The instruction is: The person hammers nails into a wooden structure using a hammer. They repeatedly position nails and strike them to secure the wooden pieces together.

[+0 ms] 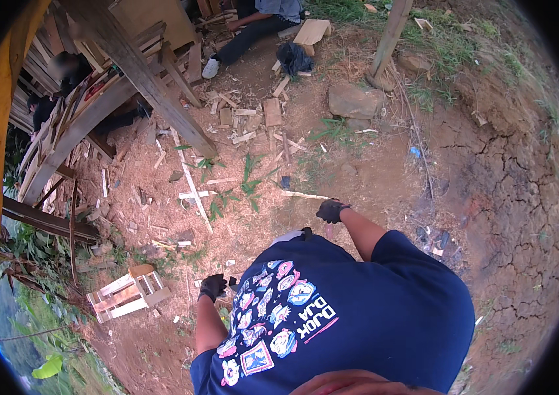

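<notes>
My left hand (212, 287), in a dark glove, hangs low beside my body on the left. Its fingers look dark and bent, and whether they hold anything does not show. A small dark shape (232, 281) lies right beside it. My right hand (332, 210), gloved the same way, is farther forward, at the front of my navy T-shirt (371, 309). A pale wood strip (306, 194) reaches up to that hand; whether the fingers grip it or it lies on the ground behind is unclear.
A small slatted wooden crate (128, 294) stands at the left. Wood offcuts (273, 112) and shavings litter the ground ahead. Timber posts (154, 85) rise at the upper left, where two people are. A large rock (356, 101) sits near another post; cracked soil (510, 191) lies right.
</notes>
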A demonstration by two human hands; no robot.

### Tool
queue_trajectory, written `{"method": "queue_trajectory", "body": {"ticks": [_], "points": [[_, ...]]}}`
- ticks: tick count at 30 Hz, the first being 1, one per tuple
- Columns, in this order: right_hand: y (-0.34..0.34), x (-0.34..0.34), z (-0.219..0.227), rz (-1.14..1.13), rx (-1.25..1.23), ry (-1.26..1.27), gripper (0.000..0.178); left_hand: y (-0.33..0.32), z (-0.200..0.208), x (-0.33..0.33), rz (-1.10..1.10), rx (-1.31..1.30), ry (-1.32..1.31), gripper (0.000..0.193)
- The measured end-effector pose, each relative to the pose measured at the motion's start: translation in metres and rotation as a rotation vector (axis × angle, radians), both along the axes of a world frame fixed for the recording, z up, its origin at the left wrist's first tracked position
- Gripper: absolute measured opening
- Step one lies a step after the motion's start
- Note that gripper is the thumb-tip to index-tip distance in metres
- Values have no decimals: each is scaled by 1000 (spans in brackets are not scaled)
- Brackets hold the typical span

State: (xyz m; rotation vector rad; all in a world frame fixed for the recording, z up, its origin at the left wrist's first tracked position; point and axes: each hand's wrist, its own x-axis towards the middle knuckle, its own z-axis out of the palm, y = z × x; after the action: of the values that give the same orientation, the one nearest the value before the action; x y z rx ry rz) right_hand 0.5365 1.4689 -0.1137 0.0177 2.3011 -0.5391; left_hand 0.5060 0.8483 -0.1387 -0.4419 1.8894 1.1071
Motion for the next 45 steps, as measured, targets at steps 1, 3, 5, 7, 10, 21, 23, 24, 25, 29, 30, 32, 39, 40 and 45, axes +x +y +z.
{"method": "queue_trajectory", "body": {"ticks": [1, 3, 5, 7, 10, 21, 23, 24, 25, 29, 30, 32, 39, 40, 45], "points": [[-13, -11, 11, -90, -29, -47, 43, -21, -14, 6, 128, -10, -143, 45], [-19, 5, 34, -323, -47, -188, 44, -21, -12, 37, -262, -133, 23, 45], [11, 39, 24, -349, 5, -298, 49, -8, -7, 57, -491, -196, 109, 43], [40, 73, 13, -458, 47, -410, 49, -11, -11, 80, -434, -190, 31, 38], [98, 118, -11, -632, 80, -509, 45, -13, -26, 118, -142, -127, -167, 30], [112, 113, 3, -938, -51, -438, 31, 17, -25, 100, 254, -175, -405, 37], [105, 110, 4, -951, -187, -417, 27, 56, -1, 68, 149, -154, -297, 39], [96, 96, 4, -934, -278, -409, 25, 46, -6, 62, 131, -151, -312, 40], [95, 87, 5, -910, -284, -440, 24, 56, -5, 49, -36, -174, -218, 39], [109, 80, -2, -867, -367, -581, 24, 98, 11, 24, -553, -276, 82, 35], [114, 86, 2, -920, -321, -583, 24, 111, 28, 21, -464, -273, 16, 35], [120, 84, 9, -938, -215, -565, 25, 102, 22, 36, -329, -252, -51, 32], [158, 82, 11, -952, 18, -511, 28, 46, -23, 125, 335, -154, -352, 29], [159, 80, 11, -974, 23, -509, 28, 43, -21, 139, 408, -157, -408, 30], [137, 56, 13, -854, -103, -470, 29, 16, -20, 184, 489, -148, -505, 29]]}}
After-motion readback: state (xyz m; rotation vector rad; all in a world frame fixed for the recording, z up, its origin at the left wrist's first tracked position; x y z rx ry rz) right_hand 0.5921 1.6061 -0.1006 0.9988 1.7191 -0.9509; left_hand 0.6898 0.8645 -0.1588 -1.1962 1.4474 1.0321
